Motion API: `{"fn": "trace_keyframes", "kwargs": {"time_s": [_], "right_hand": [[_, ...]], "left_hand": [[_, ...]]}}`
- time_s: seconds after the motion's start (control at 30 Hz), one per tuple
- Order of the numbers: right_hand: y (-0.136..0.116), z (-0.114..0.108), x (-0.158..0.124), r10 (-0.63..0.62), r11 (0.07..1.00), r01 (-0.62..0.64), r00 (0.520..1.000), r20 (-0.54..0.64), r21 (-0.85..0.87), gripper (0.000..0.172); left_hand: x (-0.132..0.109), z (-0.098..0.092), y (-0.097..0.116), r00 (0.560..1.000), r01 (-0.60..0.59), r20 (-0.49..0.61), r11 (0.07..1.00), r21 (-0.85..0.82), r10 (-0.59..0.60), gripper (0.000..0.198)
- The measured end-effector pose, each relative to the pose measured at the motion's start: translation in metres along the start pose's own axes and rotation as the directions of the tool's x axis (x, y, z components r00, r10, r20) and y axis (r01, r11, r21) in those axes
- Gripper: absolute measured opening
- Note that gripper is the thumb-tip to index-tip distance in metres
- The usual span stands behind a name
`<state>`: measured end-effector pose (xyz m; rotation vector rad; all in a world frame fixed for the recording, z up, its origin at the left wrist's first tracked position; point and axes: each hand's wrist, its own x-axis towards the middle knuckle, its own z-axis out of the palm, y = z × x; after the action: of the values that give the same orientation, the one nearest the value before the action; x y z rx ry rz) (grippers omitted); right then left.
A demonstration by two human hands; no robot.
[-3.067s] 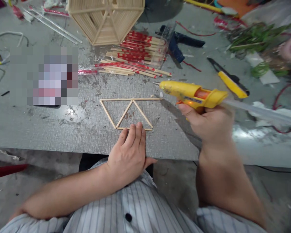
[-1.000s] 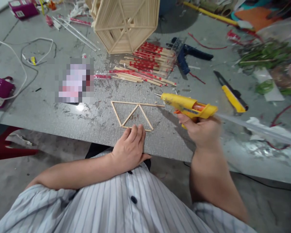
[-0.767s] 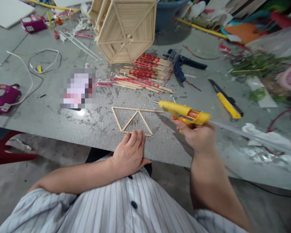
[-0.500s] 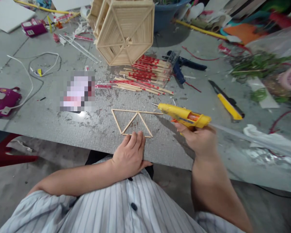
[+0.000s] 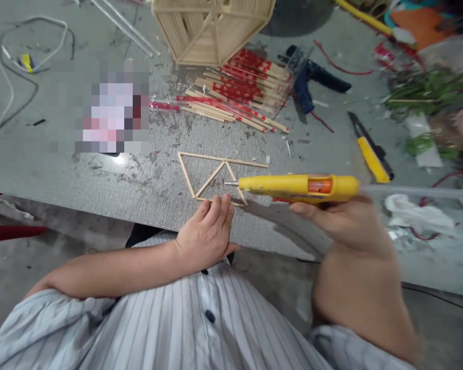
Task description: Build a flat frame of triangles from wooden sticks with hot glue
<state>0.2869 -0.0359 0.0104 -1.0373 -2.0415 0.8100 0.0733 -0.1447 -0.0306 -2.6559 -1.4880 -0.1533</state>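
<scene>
A flat frame of thin wooden sticks (image 5: 212, 177), triangles side by side, lies on the grey table near its front edge. My left hand (image 5: 206, 234) rests flat at that edge, fingers stretched out and pressing on the frame's bottom stick. My right hand (image 5: 339, 221) is closed round a yellow glue gun (image 5: 297, 187) held level, nozzle pointing left. The nozzle tip hovers over the frame's right slanted stick, close to my left fingertips. A clear glue stick juts out of the gun's back to the right.
Beyond the frame lie bundles of wooden sticks in red wrappers (image 5: 239, 90) and a hexagonal stick structure (image 5: 212, 28). A dark blue glue gun (image 5: 308, 82) and a yellow utility knife (image 5: 370, 149) lie at the right. White cable (image 5: 7, 61) at the left, green strands (image 5: 428, 92) far right.
My right hand has swung the glue gun down and left, from the frame's top right corner to its right slanted stick. My left hand has stayed on the bottom stick.
</scene>
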Motion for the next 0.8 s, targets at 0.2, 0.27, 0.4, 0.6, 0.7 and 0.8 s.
{"fn": "trace_keyframes", "kwargs": {"time_s": [0.2,0.27,0.4,0.6,0.7,0.8], "right_hand": [[-0.008,0.002,0.021,0.104,0.994,-0.109,0.969,0.225,0.012,0.018],[-0.009,0.005,0.025,0.125,0.991,-0.133,0.955,0.268,0.011,0.022],[-0.012,0.008,0.028,0.188,0.981,-0.188,0.902,0.389,-0.037,0.034],[-0.021,0.011,0.034,0.228,0.974,-0.191,0.819,0.527,-0.125,0.047],[-0.021,0.014,0.038,0.185,0.983,-0.153,0.808,0.56,-0.104,0.043],[-0.017,0.018,0.04,0.169,0.985,-0.124,0.811,0.56,-0.119,0.042]], "left_hand": [[0.0,0.002,0.003,1.0,-0.006,0.022,1.0,-0.02,0.006,0.081],[0.0,0.003,0.003,1.0,-0.001,-0.011,1.0,-0.011,0.001,0.082],[0.0,0.004,0.003,0.997,0.006,-0.075,1.0,0.001,-0.006,0.082],[0.0,0.003,0.003,0.999,0.007,-0.053,1.0,-0.005,-0.008,0.079],[-0.001,0.004,0.003,0.999,0.003,-0.039,1.0,-0.008,-0.004,0.08],[-0.001,0.006,0.004,0.999,-0.006,-0.033,1.0,-0.01,0.005,0.082]]}}
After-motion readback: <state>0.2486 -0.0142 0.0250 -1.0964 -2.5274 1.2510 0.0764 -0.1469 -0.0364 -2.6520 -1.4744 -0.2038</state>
